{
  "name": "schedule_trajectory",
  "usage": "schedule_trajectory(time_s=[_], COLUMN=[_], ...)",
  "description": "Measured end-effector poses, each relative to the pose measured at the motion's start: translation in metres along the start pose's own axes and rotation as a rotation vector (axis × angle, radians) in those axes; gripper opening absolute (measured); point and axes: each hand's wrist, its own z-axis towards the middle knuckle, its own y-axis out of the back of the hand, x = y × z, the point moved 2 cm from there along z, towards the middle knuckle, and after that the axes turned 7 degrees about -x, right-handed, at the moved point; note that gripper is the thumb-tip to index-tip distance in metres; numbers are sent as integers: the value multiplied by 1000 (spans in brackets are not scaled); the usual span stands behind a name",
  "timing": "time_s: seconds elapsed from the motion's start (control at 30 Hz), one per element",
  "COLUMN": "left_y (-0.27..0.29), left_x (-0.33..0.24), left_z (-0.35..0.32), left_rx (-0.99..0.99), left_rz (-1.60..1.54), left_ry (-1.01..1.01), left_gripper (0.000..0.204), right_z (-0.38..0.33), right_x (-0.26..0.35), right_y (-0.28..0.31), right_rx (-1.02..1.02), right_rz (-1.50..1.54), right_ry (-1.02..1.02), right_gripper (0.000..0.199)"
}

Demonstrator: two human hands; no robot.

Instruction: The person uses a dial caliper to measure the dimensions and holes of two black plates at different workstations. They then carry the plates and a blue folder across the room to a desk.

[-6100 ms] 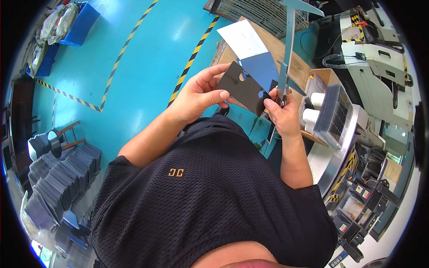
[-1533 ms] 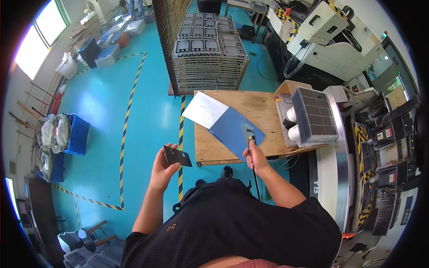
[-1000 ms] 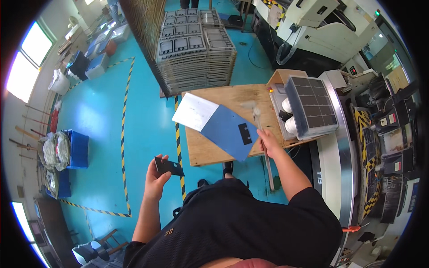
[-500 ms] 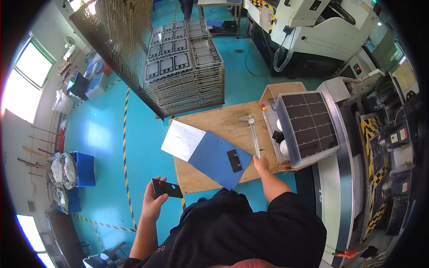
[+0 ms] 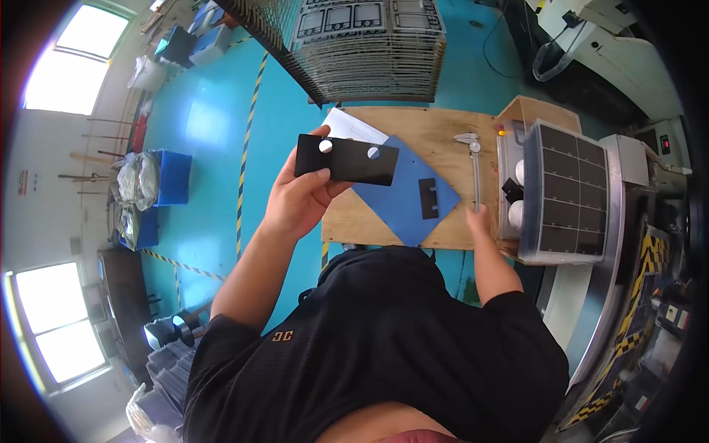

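Plate, black, flat, with two round holes, in left hand; thumb on its near face, other fingers behind, pinching its left end; held up, in view overlapping a white sheet and a blue board on the wooden counter; notched black piece flat on the blue board; right hand at the near end of a caliper on the counter; whether those fingers grip it, cannot tell; white rolls farther right.
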Motion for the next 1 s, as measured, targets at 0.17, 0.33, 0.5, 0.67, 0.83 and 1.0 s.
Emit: schedule_trajectory(time_s=[0.17, 0.33, 0.5, 0.67, 0.83, 1.0], left_y=[-7, -24, -30, -16, -15, -4], left_x=[11, 27, 32, 36, 52, 47], left_z=[-2, 11, 14, 18, 15, 9], left_rx=[17, 91, 70, -61, -38, -117], left_rz=[-118, -144, -96, 15, 102, 286], left_ry=[-17, 58, 35, 29, 19, -1], left_gripper=[62, 61, 55, 37, 31, 23], right_z=[-82, -151, -151, -154, -172, -110], right_x=[202, 303, 316, 311, 311, 251], right_y=[96, 205, 226, 212, 191, 120], right_rx=[523, 682, 706, 812, 975, 795], right_rz=[954, 1261, 1179, 1250, 1252, 1061], right_ry=[241, 520, 477, 284, 233, 248], right_gripper=[34, 35, 39, 26, 24, 31])
